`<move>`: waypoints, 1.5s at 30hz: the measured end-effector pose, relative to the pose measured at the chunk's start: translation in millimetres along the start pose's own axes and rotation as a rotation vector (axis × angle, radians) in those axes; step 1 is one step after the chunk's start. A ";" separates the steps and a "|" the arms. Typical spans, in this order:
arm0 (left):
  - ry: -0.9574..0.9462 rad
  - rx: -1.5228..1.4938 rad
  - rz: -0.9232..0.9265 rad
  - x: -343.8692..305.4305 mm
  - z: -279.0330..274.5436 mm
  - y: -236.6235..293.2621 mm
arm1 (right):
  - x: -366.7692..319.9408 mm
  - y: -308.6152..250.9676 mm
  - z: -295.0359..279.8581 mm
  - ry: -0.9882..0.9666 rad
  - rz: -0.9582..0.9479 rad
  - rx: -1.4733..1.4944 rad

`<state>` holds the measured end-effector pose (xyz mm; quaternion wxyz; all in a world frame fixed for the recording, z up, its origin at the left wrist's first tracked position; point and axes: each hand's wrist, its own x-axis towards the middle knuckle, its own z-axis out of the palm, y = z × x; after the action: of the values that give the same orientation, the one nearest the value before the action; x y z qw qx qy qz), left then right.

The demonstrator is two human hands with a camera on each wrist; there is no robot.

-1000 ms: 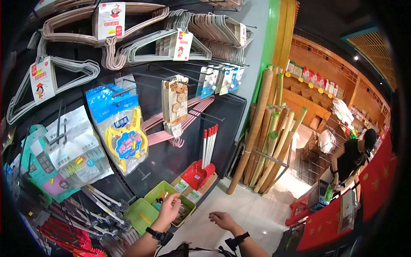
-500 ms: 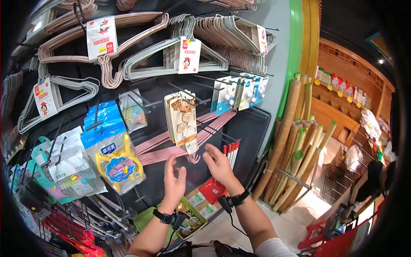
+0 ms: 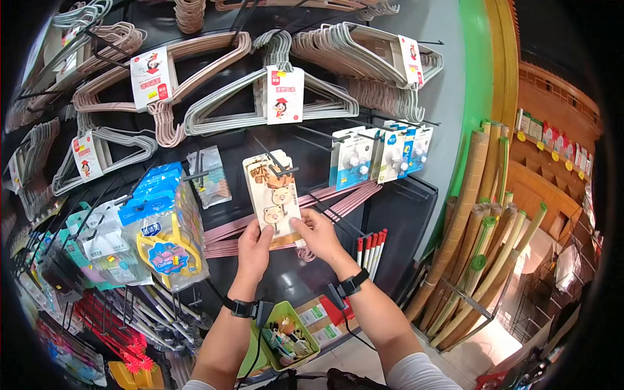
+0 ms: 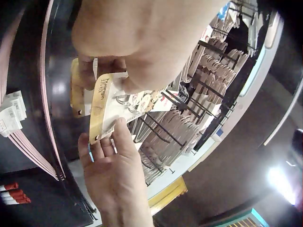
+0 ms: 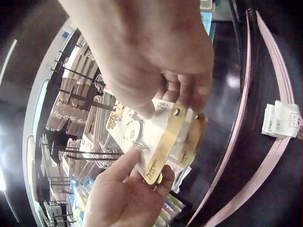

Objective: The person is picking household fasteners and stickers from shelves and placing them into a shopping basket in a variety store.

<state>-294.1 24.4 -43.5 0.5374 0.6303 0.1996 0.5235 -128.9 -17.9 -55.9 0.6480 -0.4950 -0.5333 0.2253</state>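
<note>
A cream card [image 3: 278, 192] with smiling animal-face hooks hangs from a black rack prong, in front of at least one more like it. My left hand [image 3: 255, 251] pinches its lower left edge, and my right hand [image 3: 318, 237] pinches the lower right, thumbs on the printed face and fingers behind. In the left wrist view the card's tan bottom strip [image 4: 98, 113] tilts out from a second card [image 4: 75, 90] at the back. The right wrist view shows metal hooks [image 5: 137, 144] on the card front.
Clothes hangers [image 3: 279, 107] fill the racks above. Blue hook packs [image 3: 357, 159] hang to the right, bagged yellow pegs [image 3: 166, 247] to the left. Pink hangers [image 3: 224, 237] lie behind the cards. Below stands a green bin [image 3: 309, 328] of small goods; rolled mats [image 3: 455, 227] lean at the right.
Both hands have risen from low over the bin to the hanging card and taken hold of its lower edges. The head view has shifted, bringing the card nearer the middle.
</note>
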 end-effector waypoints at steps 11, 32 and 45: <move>-0.085 -0.154 -0.223 -47.8 16.4 53.7 | -57.6 -41.5 -27.0 -0.019 0.037 0.191; -0.220 -0.174 -0.678 -301.0 -54.1 7.9 | -300.0 -8.1 -3.4 -0.274 0.397 0.241; 0.489 -0.155 -0.817 -692.5 -166.8 47.2 | -519.6 23.8 125.9 -1.066 0.745 0.020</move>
<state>-712.4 -477.5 -331.1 0.6818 0.3169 0.5118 0.4157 -409.7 -383.7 -327.5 0.1775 -0.4611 -0.5722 0.6546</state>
